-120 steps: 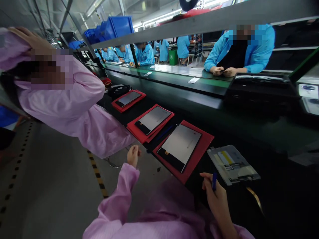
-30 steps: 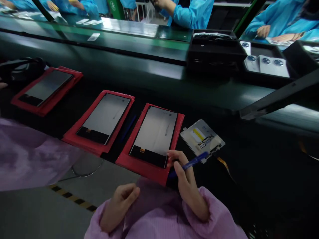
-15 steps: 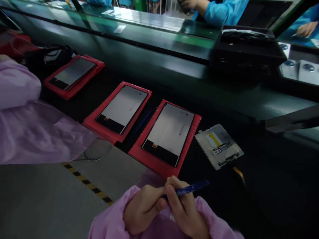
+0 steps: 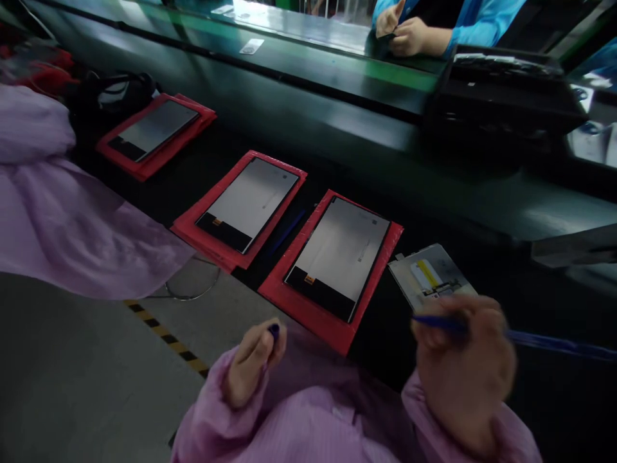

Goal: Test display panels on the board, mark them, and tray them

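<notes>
In my right hand (image 4: 465, 373) is a blue pen (image 4: 554, 343), gripped near its tip, with the long barrel pointing right; motion blurs it. The hand is over the near edge of a small silver panel (image 4: 434, 273) with a yellow strip and covers part of it. My left hand (image 4: 255, 363), lower and further left, has its fingers closed on a small dark blue pen cap (image 4: 274, 330). Closest to both hands, a flat display panel (image 4: 340, 254) with a black lower band rests on a red sheet (image 4: 332, 331).
Two similar panels on red sheets (image 4: 245, 202) (image 4: 157, 128) lie further left. Another blue pen (image 4: 288, 231) lies between the nearer sheets. A black box (image 4: 506, 96) stands back right. Across the conveyor are a co-worker's hands (image 4: 405, 32); a pink sleeve (image 4: 33, 128) is at left.
My hands were together around the pen and are now apart. The right hand has moved right with the pen, its tip uncovered; the left has moved left with the cap.
</notes>
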Action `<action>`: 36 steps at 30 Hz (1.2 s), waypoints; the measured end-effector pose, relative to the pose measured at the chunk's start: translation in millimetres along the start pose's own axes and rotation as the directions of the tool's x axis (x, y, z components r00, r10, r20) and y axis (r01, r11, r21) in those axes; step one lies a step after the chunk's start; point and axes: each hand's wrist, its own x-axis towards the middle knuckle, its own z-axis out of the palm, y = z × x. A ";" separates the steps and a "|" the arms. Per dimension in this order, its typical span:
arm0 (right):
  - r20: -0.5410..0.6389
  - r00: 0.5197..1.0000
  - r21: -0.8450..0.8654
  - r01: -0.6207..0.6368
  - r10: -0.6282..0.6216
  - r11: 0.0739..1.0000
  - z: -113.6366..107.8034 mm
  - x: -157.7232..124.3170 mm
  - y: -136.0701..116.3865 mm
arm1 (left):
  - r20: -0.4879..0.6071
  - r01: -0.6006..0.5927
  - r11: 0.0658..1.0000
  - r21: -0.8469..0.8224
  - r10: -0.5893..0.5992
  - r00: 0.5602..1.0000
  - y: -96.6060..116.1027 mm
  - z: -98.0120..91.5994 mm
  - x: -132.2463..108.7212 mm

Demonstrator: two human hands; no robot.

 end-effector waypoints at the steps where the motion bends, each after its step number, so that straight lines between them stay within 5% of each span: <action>1: 0.073 0.997 -0.062 -0.035 0.039 0.997 6.3 4.6 -2.6 | -0.142 -0.184 0.973 0.137 0.203 0.969 -7.4 4.2 5.2; 3: 0.247 0.961 -0.255 -0.057 0.122 0.965 27.3 9.7 -0.1 | -0.227 -0.397 0.839 0.373 0.497 0.837 -21.5 14.9 20.5; 5: 0.316 0.936 -0.395 -0.021 0.157 0.918 51.6 13.1 11.5 | -0.132 -0.483 0.647 0.590 0.667 0.733 -34.2 23.6 37.8; 9: 0.264 0.960 -0.494 0.054 0.090 0.868 79.1 23.1 43.9 | -0.021 -0.510 0.491 0.706 0.735 0.678 -54.6 27.3 60.6; 16: 0.250 0.959 -0.627 0.057 0.131 0.777 73.8 27.3 62.1 | -0.015 -0.496 0.386 0.778 0.800 0.600 -67.7 28.8 64.0; 22: 0.296 0.944 -0.633 0.081 0.145 0.770 76.8 28.0 61.2 | -0.012 -0.494 0.363 0.790 0.815 0.580 -69.0 29.8 63.9; 31: 0.277 0.953 -0.577 0.063 0.123 0.814 75.4 28.2 62.0 | 0.005 -0.499 0.378 0.780 0.794 0.609 -70.6 28.6 62.4; 34: 0.271 0.943 -0.354 -0.087 0.191 0.931 67.8 29.8 60.1 | -0.008 -0.483 0.453 0.749 0.735 0.678 -62.6 27.3 59.9; 36: 0.407 0.878 -0.179 -0.193 0.252 0.965 61.6 31.4 58.3 | -0.032 -0.437 0.526 0.730 0.665 0.746 -52.9 26.6 56.1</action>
